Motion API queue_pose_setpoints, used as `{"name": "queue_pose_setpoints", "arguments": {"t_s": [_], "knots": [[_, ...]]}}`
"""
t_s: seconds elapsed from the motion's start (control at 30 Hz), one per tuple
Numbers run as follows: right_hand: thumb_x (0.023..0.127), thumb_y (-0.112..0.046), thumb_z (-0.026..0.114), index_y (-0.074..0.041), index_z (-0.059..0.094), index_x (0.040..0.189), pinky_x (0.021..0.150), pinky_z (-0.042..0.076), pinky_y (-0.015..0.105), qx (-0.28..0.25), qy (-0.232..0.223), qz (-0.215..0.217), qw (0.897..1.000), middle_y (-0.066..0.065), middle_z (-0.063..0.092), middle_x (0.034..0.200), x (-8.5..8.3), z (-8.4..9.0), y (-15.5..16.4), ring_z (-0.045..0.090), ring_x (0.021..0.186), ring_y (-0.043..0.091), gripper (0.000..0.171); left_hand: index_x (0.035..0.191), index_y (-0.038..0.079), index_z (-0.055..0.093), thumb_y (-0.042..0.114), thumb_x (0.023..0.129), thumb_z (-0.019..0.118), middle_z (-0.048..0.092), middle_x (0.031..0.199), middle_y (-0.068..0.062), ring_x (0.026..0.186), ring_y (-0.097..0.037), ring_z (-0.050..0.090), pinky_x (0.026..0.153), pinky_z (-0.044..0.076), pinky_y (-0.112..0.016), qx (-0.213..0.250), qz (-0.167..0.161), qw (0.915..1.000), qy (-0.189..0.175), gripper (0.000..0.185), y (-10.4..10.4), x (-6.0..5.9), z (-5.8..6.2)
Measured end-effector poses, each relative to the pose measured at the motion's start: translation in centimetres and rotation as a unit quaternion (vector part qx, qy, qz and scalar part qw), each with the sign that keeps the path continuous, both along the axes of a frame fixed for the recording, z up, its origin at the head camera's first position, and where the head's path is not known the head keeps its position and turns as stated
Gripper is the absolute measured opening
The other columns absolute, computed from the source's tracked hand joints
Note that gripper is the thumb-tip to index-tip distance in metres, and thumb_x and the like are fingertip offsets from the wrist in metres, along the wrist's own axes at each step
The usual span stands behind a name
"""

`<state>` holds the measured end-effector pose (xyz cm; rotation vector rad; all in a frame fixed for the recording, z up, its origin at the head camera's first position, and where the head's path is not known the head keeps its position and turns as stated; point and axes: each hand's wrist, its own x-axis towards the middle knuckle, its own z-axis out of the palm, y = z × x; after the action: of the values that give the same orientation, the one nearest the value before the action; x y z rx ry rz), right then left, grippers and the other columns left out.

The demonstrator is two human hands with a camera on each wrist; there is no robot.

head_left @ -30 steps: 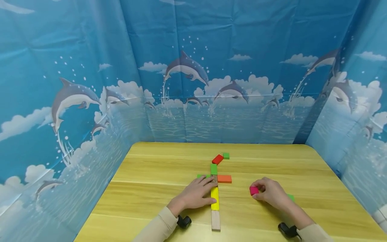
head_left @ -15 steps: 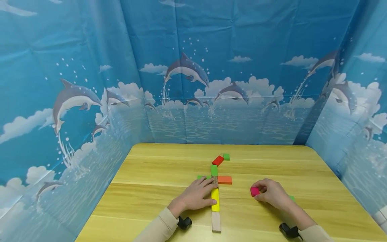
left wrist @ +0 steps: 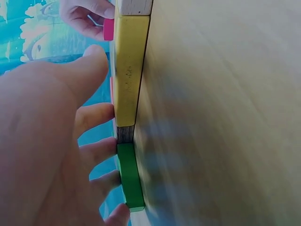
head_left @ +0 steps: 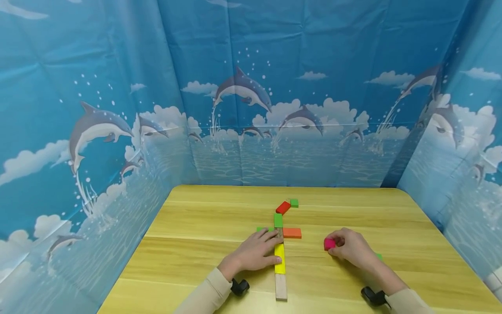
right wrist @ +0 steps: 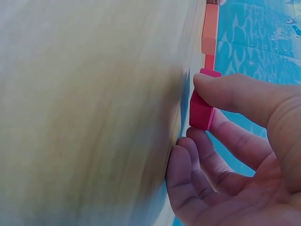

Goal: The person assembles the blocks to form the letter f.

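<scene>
My right hand pinches a small pink block between thumb and fingers, to the right of a row of blocks. In the right wrist view the pink block looks held just off the table. My left hand rests with spread, fairly straight fingers along the row, its thumb at the yellow block. A pale wooden block adjoins the yellow one's near end. Beyond come a dark brown block, partly under my fingers, and a green block. An orange block juts right; another green block juts left.
Past the row lie a slanted red block and a small green block. One more green block sits partly hidden behind my right wrist. The wooden table meets a dolphin-printed curtain at its back and sides.
My right hand has shifted slightly away from me with the pink block, which has turned a little. The left hand and the other blocks stay where they were.
</scene>
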<state>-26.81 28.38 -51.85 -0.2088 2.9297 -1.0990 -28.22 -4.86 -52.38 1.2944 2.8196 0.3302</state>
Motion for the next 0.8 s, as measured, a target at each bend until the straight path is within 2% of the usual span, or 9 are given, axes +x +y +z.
{"name": "queue_pose_setpoints", "arguments": {"t_s": [0.2,0.47,0.8], "knots": [[0.071,-0.017,0.077,-0.016,0.067,0.098,0.063,0.047,0.029,-0.003,0.016,0.005,1.000,0.000,0.062,0.089,-0.5,0.2,-0.1,0.056,0.076,0.012,0.029,0.144,0.030,0.024,0.062,0.089,0.031,0.018,0.150,0.003,0.136,-0.029,0.013,0.104,0.020,-0.052,-0.003,0.003,1.0000,-0.006,0.064,0.0,0.0,0.2],[0.073,-0.020,0.077,-0.014,0.067,0.101,0.058,0.047,0.027,-0.003,0.046,0.003,0.999,0.001,0.061,0.091,-1.3,0.1,-0.7,0.057,0.075,0.013,0.030,0.144,0.030,0.023,0.062,0.088,0.033,0.017,0.150,0.002,0.136,-0.029,0.013,0.104,0.020,-0.052,-0.001,0.000,1.0000,-0.006,0.065,0.0,0.2,0.3],[0.075,-0.024,0.075,-0.013,0.065,0.106,0.060,0.048,0.028,0.002,0.060,-0.013,0.998,0.003,0.060,0.095,-3.2,0.2,-1.6,0.057,0.078,0.014,0.035,0.144,0.031,0.022,0.065,0.087,0.031,0.017,0.150,0.002,0.136,-0.028,0.013,0.105,0.020,-0.051,-0.009,0.004,0.9999,0.003,0.067,0.0,0.1,-0.1]]}}
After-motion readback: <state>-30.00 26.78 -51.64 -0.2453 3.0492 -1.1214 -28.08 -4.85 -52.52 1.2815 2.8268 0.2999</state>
